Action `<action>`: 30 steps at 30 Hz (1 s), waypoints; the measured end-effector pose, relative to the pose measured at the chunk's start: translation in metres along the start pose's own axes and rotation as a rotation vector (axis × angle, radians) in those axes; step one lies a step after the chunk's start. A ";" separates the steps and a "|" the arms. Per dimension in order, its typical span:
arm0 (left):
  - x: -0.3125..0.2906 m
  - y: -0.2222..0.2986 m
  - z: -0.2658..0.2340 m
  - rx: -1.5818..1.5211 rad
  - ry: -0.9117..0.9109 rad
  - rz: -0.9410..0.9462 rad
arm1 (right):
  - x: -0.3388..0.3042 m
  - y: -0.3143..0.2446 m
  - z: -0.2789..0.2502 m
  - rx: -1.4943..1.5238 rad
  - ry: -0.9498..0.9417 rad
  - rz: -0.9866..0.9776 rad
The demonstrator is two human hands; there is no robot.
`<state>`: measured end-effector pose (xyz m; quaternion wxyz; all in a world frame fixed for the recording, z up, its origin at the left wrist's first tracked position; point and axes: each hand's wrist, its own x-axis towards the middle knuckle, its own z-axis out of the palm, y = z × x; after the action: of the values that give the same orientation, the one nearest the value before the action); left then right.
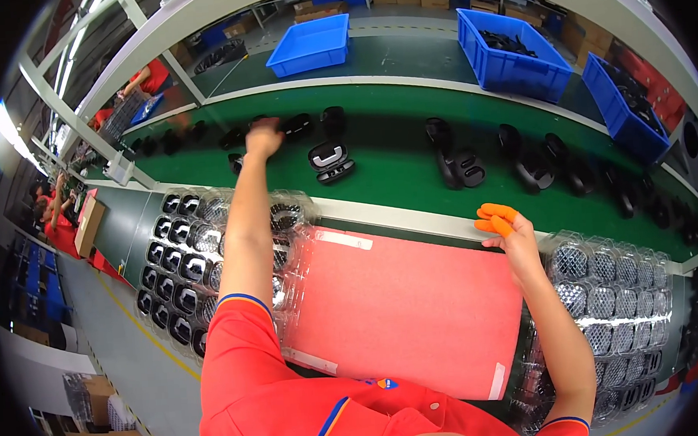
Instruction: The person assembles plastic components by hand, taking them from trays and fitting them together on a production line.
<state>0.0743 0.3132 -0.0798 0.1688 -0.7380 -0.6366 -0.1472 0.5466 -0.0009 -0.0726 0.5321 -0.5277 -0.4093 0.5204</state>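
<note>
The person's left hand (264,139) reaches far forward over the long green belt (392,135), at the end of an outstretched arm. It is blurred and its fingers are mostly hidden, so whether it is closed around anything cannot be told. Right by it on the belt lie dark, rounded pieces, among them a glossy black oval piece (298,125) just to its right. Nearer the person, to the right of that hand, stands an open black hinged case with a pale U-shaped strip (331,161).

The right hand (508,228) hangs with fingers loosely bent and partly spread, holding nothing visible; orange coverings (499,210) sit on some fingers. It is over the belt's near edge, close to the far right corner of a flat red rectangular mat (411,310) with white tape strips at its corners.

Left of the mat, clear plastic moulded trays (206,239) hold rows of black parts; more clear trays with mesh-patterned cells (610,302) lie on the right. Beyond the belt, a shallow blue plastic bin (311,48) sits on a dark green surface (403,55).
</note>
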 end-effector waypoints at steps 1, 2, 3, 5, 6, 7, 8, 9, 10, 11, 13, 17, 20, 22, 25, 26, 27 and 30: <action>0.009 0.005 0.001 0.008 -0.201 0.112 | 0.000 0.001 0.003 0.000 -0.010 -0.003; 0.012 0.045 0.012 0.037 -0.294 0.080 | -0.001 0.003 -0.006 -0.008 0.029 0.005; 0.011 0.057 0.018 0.071 -0.294 0.033 | -0.001 0.003 -0.007 -0.001 0.032 0.002; 0.010 0.067 0.024 0.089 -0.277 -0.058 | -0.001 0.005 -0.004 0.000 0.033 -0.002; 0.010 0.066 0.023 0.083 -0.267 -0.062 | -0.001 0.006 -0.002 0.008 0.037 0.003; 0.007 0.064 0.023 0.148 -0.245 -0.060 | 0.001 0.007 0.000 0.017 0.015 -0.001; 0.004 0.070 0.022 0.205 -0.227 -0.046 | 0.002 0.008 -0.001 0.010 0.027 -0.007; 0.005 0.076 0.018 0.183 -0.279 -0.043 | 0.002 0.009 -0.001 -0.017 0.018 -0.011; 0.006 0.082 0.017 0.172 -0.275 -0.035 | 0.001 0.010 -0.002 -0.044 0.010 -0.013; 0.005 0.082 0.015 0.109 -0.335 -0.061 | 0.000 0.009 0.000 -0.067 0.007 -0.026; 0.007 0.082 0.009 0.042 -0.390 -0.083 | 0.004 0.017 -0.001 -0.139 -0.002 -0.071; 0.017 0.089 -0.010 -0.380 -0.393 -0.269 | 0.013 0.022 0.013 -0.197 -0.090 -0.040; 0.029 0.087 -0.027 -0.793 0.013 -0.396 | 0.040 0.011 0.069 -0.144 -0.206 -0.091; 0.016 0.185 -0.046 -1.119 0.161 -0.468 | 0.060 0.000 0.083 -0.084 -0.151 -0.119; -0.048 0.290 -0.088 -1.916 -0.104 -0.616 | 0.106 0.029 0.089 0.020 0.051 -0.376; -0.074 0.304 -0.089 -1.997 -0.161 -0.580 | 0.113 0.040 0.098 0.091 0.137 -0.467; -0.095 0.310 -0.070 -2.017 -0.180 -0.514 | 0.108 0.052 0.110 0.283 0.231 -0.480; -0.150 0.334 -0.032 -1.740 0.038 -0.450 | 0.101 0.066 0.114 0.740 0.233 -0.095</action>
<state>0.3824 0.1214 -0.1363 -0.4721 -0.4601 -0.4268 -0.6191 0.4388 0.1071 -0.1373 0.7528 -0.3360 -0.1547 0.5444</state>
